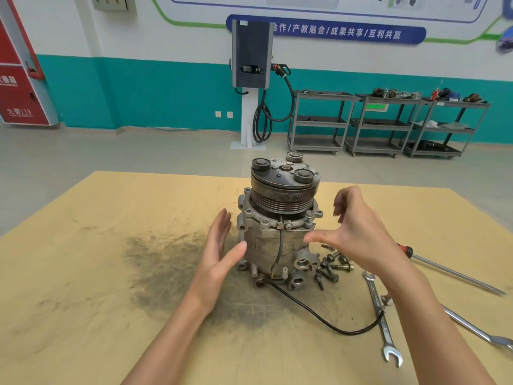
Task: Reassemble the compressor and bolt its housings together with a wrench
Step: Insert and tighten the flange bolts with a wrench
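Observation:
The grey metal compressor stands upright on the wooden table, its dark grooved pulley and clutch plate on top. A black wire trails from its base toward the front right. My left hand hovers just left of the housing, fingers straight, thumb close to the casing. My right hand hangs just right of it, thumb stretched toward the housing, fingers loosely bent, holding nothing. Several dark bolts lie beside the base on the right. An open-ended wrench lies at the front right.
A long screwdriver with a red and black handle lies at the right. A second wrench lies near the right edge. A dark grease stain covers the table left of the compressor. Beyond the table stand grey shelf carts and a charging post.

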Demonstrator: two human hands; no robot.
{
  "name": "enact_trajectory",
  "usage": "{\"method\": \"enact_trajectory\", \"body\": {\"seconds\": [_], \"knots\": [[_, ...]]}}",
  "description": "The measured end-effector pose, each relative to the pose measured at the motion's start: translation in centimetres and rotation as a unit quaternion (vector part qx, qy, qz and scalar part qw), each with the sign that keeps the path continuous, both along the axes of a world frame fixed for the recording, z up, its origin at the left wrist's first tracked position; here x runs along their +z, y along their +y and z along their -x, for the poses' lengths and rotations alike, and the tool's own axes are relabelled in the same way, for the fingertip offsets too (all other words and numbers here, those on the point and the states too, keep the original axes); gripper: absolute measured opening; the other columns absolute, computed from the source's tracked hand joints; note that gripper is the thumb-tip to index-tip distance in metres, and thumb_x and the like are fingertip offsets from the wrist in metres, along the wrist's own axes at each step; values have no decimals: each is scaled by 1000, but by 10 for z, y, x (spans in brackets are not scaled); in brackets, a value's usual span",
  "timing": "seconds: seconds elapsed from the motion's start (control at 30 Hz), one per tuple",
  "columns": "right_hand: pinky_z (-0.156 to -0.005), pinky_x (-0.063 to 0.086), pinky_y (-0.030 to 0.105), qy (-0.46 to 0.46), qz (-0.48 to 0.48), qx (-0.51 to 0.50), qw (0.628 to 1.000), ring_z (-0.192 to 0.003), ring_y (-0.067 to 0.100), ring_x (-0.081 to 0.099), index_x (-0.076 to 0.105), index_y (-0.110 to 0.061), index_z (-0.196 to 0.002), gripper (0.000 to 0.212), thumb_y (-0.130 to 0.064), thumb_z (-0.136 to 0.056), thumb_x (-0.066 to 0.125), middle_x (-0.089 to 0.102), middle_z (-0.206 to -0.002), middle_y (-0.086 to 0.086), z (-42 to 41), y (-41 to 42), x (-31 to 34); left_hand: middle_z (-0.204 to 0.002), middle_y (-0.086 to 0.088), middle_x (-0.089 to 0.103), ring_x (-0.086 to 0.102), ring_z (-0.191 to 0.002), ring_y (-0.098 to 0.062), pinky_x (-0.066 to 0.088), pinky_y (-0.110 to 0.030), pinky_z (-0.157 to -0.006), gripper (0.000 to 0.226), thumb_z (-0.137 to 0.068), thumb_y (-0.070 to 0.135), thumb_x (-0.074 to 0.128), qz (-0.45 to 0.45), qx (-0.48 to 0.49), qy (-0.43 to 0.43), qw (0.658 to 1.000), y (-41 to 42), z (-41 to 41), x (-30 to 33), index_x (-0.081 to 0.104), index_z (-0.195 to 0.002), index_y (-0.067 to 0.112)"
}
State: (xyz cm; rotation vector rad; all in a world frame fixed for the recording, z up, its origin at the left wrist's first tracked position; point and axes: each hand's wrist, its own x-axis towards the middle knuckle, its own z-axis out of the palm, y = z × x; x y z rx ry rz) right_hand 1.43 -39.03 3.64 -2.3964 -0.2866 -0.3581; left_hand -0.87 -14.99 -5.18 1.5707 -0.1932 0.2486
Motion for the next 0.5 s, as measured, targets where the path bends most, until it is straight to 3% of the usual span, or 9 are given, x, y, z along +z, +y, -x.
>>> {"method": "enact_trajectory", "body": {"seconds": [0.07,0.13,0.23,0.3,0.4,0.5], "knots": [[-105,39,42,33,-81,54,995,-127,17,39,20,-26,-138,123,-67,-38,78,35,-139,2,-5,-1,-5,-157,22,27,27,-141,6,26,-27,-114,99,-72,77,60,-9,24,-31,999,-3,-3,15,20,-153,36],[-119,24,41,64,-156,141,976,-145,10,16,0,-33,-146,136,-61,-41,82,11,-158,1,-10,8,-11,-157,22,26,26,-140,9,25,-24,-113,93,-75,83,46,-34,44,-36,998,-12,-11,32,20,-152,36],[-112,26,14,72,-229,194,951,-146,5,16,-2,-46,-142,136,-67,-40,85,13,-159,-2,-18,19,-19,-155,12,34,32,-139,0,29,-32,-118,81,-85,70,38,-63,55,-39,996,-24,-28,49,28,-152,25],[-111,31,14,80,-247,202,944,-143,3,26,-1,-44,-145,138,-65,-41,87,20,-157,-3,-23,20,-22,-152,6,40,37,-139,-6,32,-39,-117,76,-87,58,42,-76,47,-44,995,-25,-34,50,32,-151,17],[-104,36,11,72,-242,217,943,-135,-5,36,1,-39,-146,136,-57,-45,90,27,-148,-13,-27,19,-25,-151,9,41,38,-137,-1,33,-37,-117,71,-93,54,50,-75,20,-45,996,-16,-37,40,31,-151,18],[-108,40,22,62,-255,212,941,-133,4,42,5,-41,-143,124,-38,-52,89,32,-145,-12,-27,20,-29,-151,12,38,36,-138,2,31,-31,-117,90,-81,68,56,-89,3,-53,995,-7,-39,34,29,-152,20]]}}
